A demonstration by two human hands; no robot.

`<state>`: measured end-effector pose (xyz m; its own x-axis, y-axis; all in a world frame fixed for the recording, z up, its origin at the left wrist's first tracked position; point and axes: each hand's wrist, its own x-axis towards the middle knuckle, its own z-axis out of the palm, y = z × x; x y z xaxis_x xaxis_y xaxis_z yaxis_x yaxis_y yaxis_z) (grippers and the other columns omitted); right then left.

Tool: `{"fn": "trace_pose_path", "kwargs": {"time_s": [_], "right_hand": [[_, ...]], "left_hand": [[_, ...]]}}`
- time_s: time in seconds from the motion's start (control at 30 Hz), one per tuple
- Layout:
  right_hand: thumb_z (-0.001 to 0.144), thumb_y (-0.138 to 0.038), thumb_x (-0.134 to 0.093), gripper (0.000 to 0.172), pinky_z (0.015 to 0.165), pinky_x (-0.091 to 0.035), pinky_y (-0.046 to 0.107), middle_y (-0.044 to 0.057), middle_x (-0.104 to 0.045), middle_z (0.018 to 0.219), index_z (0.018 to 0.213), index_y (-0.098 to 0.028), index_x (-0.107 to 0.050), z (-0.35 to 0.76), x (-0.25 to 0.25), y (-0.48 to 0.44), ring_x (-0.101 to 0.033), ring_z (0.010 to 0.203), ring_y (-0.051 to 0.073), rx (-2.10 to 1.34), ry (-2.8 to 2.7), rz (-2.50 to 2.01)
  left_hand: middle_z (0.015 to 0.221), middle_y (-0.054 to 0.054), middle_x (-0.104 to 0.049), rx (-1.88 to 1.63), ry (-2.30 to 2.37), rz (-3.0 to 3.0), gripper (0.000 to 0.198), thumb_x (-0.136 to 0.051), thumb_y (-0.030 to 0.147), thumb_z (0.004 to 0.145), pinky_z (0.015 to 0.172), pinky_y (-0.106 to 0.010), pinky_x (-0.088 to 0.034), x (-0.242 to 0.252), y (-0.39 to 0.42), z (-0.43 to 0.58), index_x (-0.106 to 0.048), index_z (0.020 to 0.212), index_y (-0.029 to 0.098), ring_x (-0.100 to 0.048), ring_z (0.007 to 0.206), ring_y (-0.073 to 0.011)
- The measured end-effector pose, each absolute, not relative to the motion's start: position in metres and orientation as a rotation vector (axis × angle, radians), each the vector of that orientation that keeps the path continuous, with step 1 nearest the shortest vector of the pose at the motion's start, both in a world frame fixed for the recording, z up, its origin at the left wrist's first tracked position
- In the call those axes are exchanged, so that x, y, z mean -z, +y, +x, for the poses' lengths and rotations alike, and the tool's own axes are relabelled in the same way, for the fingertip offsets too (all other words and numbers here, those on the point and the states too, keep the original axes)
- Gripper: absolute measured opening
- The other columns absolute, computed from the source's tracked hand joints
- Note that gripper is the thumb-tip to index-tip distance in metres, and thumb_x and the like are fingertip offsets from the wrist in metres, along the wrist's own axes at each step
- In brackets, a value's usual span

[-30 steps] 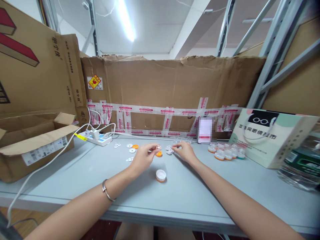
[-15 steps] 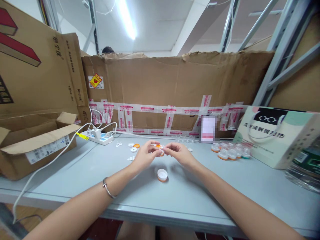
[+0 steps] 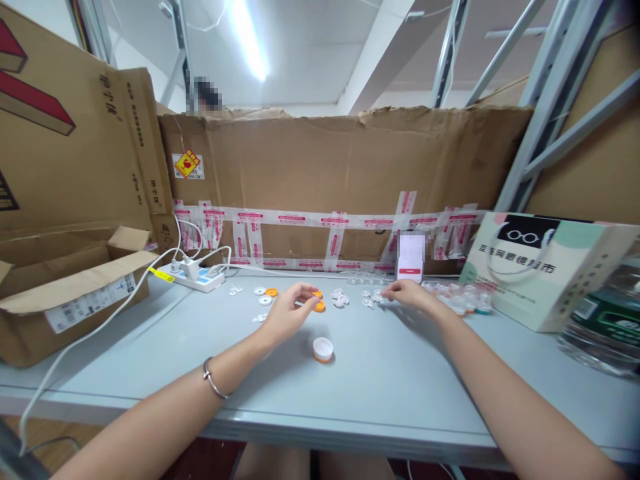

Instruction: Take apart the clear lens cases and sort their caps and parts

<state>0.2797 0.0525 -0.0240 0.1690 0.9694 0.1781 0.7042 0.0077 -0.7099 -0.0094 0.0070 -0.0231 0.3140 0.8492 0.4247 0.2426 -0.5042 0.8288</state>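
Note:
My left hand (image 3: 294, 308) is over the middle of the table, thumb and fingers curled towards each other. Right at its fingertips shows an orange disc (image 3: 320, 307); whether they grip it or it lies behind them, I cannot make out. Another orange piece (image 3: 317, 293) is partly hidden just beyond. My right hand (image 3: 406, 295) reaches farther right, its thumb and fingertips pinched at the edge of a group of small white plastic pieces (image 3: 369, 298). Nearer to me stands a round white cup with an orange base (image 3: 323, 349). A second pile of small white pieces (image 3: 339, 298) lies between the hands.
White rings (image 3: 265, 301) and an orange ring (image 3: 271, 292) lie left of my hands. Clear-topped round cases (image 3: 469, 298) cluster beside a paper bag (image 3: 520, 280). A phone (image 3: 410, 257) leans at the back. A power strip (image 3: 197, 275), open carton (image 3: 75, 293) and large bottle (image 3: 607, 320) flank the table.
My right hand has left my left hand and moved right to the small white pieces. My left hand has stayed almost in place, shifting slightly left in the view.

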Motion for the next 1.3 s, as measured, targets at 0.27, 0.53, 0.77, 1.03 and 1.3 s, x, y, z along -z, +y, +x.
{"fn": "trace_pose_path", "kwargs": {"time_s": [0.27, 0.53, 0.77, 1.03, 1.3], "right_hand": [[0.057, -0.02, -0.062, 0.02, 0.044, -0.028, 0.026, 0.002, -0.053, 0.038, 0.038, -0.015, -0.058, 0.28, 0.037, 0.059, -0.04, 0.037, 0.01, -0.534, -1.669, -1.836], [0.065, -0.043, -0.059, 0.026, 0.056, -0.035, 0.026, 0.003, -0.06, 0.064, 0.064, -0.017, -0.059, 0.246, 0.012, 0.033, -0.052, 0.061, 0.016, -0.391, -1.765, -1.618], [0.054, -0.045, -0.072, 0.04, 0.056, -0.035, 0.022, -0.002, -0.051, 0.07, 0.081, -0.019, -0.058, 0.173, 0.014, -0.016, -0.045, 0.064, 0.012, -0.841, -2.293, -1.143], [0.055, -0.04, -0.073, 0.036, 0.05, -0.03, 0.021, -0.005, -0.044, 0.061, 0.077, -0.017, -0.057, 0.164, 0.032, -0.011, -0.039, 0.057, 0.009, -0.992, -2.234, -1.09], [0.064, -0.034, -0.065, 0.028, 0.062, -0.04, 0.025, 0.002, -0.057, 0.079, 0.085, -0.016, -0.06, 0.172, 0.017, -0.01, -0.049, 0.066, 0.012, -0.876, -2.106, -1.12]], "left_hand": [[0.085, -0.005, -0.065, -1.166, 0.964, 1.962, 0.021, -0.052, 0.03, 0.078, 0.065, -0.024, -0.047, 0.023, 0.007, -0.009, -0.056, 0.092, 0.016, -0.061, 0.078, -0.014], [0.097, -0.004, -0.06, -0.719, 0.965, 2.185, 0.032, -0.055, 0.044, 0.072, 0.068, -0.024, -0.042, 0.009, -0.001, -0.02, -0.058, 0.09, 0.017, -0.055, 0.088, -0.0158], [0.084, -0.002, -0.056, -0.306, 0.991, 2.454, 0.054, -0.07, 0.053, 0.05, 0.06, -0.022, -0.037, 0.016, -0.002, -0.024, -0.056, 0.086, 0.016, -0.05, 0.074, -0.0155], [0.069, 0.001, -0.053, -0.376, 0.996, 2.488, 0.04, -0.063, 0.049, 0.058, 0.051, -0.019, -0.031, 0.025, 0.002, -0.019, -0.055, 0.076, 0.014, -0.045, 0.062, -0.011], [0.07, 0.001, -0.057, -0.35, 0.975, 2.375, 0.03, -0.064, 0.035, 0.058, 0.053, -0.019, -0.036, 0.021, 0.0, -0.021, -0.058, 0.079, 0.014, -0.05, 0.062, -0.0105]]}}
